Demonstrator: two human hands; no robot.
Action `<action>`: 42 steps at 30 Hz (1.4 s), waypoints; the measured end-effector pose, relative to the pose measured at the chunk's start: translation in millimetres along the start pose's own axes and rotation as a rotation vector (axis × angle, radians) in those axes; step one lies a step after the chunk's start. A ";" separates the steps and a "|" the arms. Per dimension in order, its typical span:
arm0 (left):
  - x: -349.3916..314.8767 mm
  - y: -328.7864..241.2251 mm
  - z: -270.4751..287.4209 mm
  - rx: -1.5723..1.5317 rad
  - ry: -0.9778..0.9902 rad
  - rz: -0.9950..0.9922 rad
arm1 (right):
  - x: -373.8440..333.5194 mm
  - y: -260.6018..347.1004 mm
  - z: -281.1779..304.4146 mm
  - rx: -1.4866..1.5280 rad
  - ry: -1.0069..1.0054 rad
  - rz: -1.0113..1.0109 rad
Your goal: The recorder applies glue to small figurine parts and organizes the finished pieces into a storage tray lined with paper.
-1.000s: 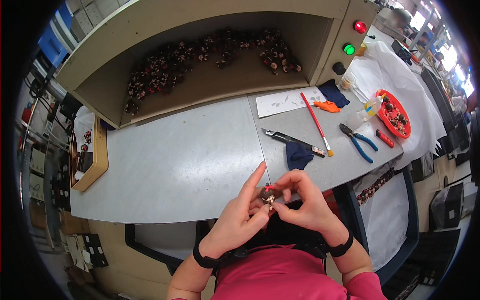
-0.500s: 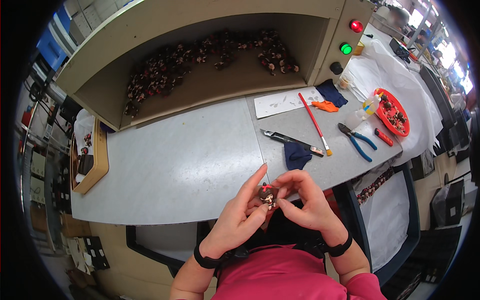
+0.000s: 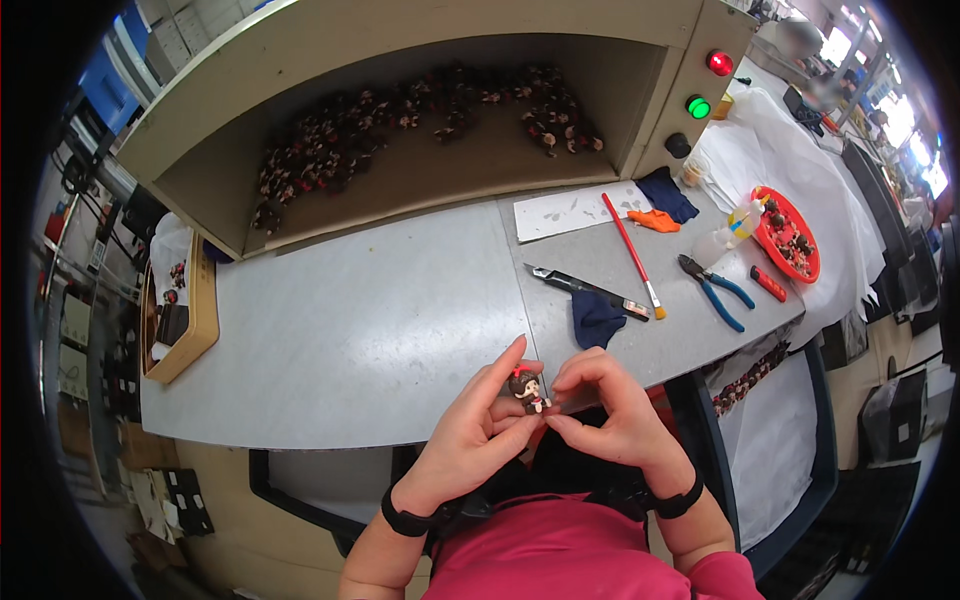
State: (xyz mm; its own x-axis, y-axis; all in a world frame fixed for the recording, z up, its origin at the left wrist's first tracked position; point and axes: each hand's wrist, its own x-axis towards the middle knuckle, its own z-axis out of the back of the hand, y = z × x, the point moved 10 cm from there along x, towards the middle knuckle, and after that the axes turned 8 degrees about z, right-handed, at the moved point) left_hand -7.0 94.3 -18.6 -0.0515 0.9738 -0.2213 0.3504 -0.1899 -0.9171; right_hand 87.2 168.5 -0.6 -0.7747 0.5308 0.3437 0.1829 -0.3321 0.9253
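A small figurine (image 3: pixel 529 392) with dark brown hair, a red bow and a pale face is held in front of me, just over the table's front edge. My left hand (image 3: pixel 478 421) is closed around its left side, with the thumb low by its base and the index finger stretched up past its head. From the other side, my right hand (image 3: pixel 612 408) is curled, its thumb and fingertips at the figurine's lower right edge. Fingers hide parts of the figurine's back and base.
Many similar figurines fill the beige box oven (image 3: pixel 400 215) behind the table. At right lie a red-handled brush (image 3: pixel 627 243), a utility knife (image 3: pixel 585 285), blue-handled pliers (image 3: pixel 718 292), a dark cloth (image 3: pixel 597 322) and a red tray (image 3: pixel 817 262) of small parts. A yellow bin (image 3: pixel 205 335) stands left.
The figurine has turned and tilted between my fingers and shifted slightly left and down. My right hand's fingers have drawn a little away from its head.
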 end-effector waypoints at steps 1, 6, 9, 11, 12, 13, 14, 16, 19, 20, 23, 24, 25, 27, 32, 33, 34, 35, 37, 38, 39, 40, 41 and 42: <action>-0.2 1.7 0.7 0.020 0.002 0.002 | 0.1 1.7 -1.1 -0.005 0.007 -0.002; -0.7 2.4 2.6 0.092 -0.032 -0.049 | -0.1 0.9 -2.1 0.048 0.014 -0.033; -1.1 -3.1 3.8 0.174 -0.058 -0.070 | -1.6 -2.1 1.5 -0.006 0.013 -0.004; -0.8 -3.0 4.7 0.205 -0.067 -0.066 | -1.5 -2.5 1.0 0.007 0.011 -0.018; -0.9 -4.1 5.1 0.203 -0.068 -0.078 | -1.1 -2.8 1.4 0.025 0.000 -0.026; -1.1 -5.1 5.3 0.202 -0.069 -0.090 | -1.1 -3.5 1.4 0.021 0.007 -0.027; -1.2 -5.4 5.9 0.196 -0.072 -0.093 | -1.0 -2.8 1.4 0.018 0.018 -0.007; -1.6 -4.4 6.0 0.181 -0.066 -0.083 | -0.9 -0.6 0.1 0.012 0.034 0.013; -1.9 -5.2 6.5 0.181 -0.075 -0.085 | -0.8 -1.0 0.0 0.029 0.023 -0.011; -1.9 -5.5 6.6 0.178 -0.077 -0.088 | -0.6 0.1 0.0 0.022 0.022 -0.003; -1.2 -4.2 7.4 0.145 -0.088 -0.069 | -2.4 -1.7 0.0 0.037 0.020 -0.009; -1.2 -4.7 7.0 0.147 -0.089 -0.073 | -3.2 -4.1 0.4 0.061 0.014 -0.025; -1.2 -5.4 6.6 0.149 -0.090 -0.077 | -3.1 -4.6 0.6 0.060 0.015 -0.025; -1.6 -7.7 5.4 0.154 -0.090 -0.085 | -3.1 -5.3 0.3 0.048 0.025 -0.026; -0.4 -9.1 5.0 0.232 -0.094 -0.085 | -4.1 -7.7 0.1 0.079 0.011 -0.058; -0.4 -9.6 5.4 0.244 -0.103 -0.094 | -4.1 -7.6 0.3 0.090 0.007 -0.058; -0.5 -10.4 5.8 0.256 -0.113 -0.103 | -4.1 -8.0 0.1 0.089 0.007 -0.058; -0.5 -10.9 5.8 0.255 -0.113 -0.103 | -4.2 -9.3 0.0 0.105 0.001 -0.063; -1.1 -12.6 4.9 0.279 -0.109 -0.106 | -5.0 -10.5 -0.2 0.119 -0.005 -0.067; -0.9 -12.3 4.8 0.278 -0.109 -0.107 | -6.0 -12.3 0.4 0.126 -0.014 -0.086; -0.6 -10.8 5.7 0.271 -0.114 -0.096 | -6.8 -14.0 0.7 0.133 -0.023 -0.104; -0.4 -9.5 6.4 0.263 -0.119 -0.085 | -7.1 -13.8 0.4 0.133 -0.022 -0.103; -0.7 -10.4 6.6 0.263 -0.119 -0.086 | -7.5 -14.3 0.9 0.132 -0.029 -0.110; -0.5 -11.2 7.0 0.319 -0.126 -0.079 | -8.0 -15.4 1.4 0.131 -0.036 -0.117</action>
State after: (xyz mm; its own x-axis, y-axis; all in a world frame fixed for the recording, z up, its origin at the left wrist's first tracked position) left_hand -17.4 95.1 -10.5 -0.1884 0.9678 -0.1668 0.0323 -0.1637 -0.9860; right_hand 91.5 170.4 -17.3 -0.7735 0.5885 0.2353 0.1713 -0.1633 0.9716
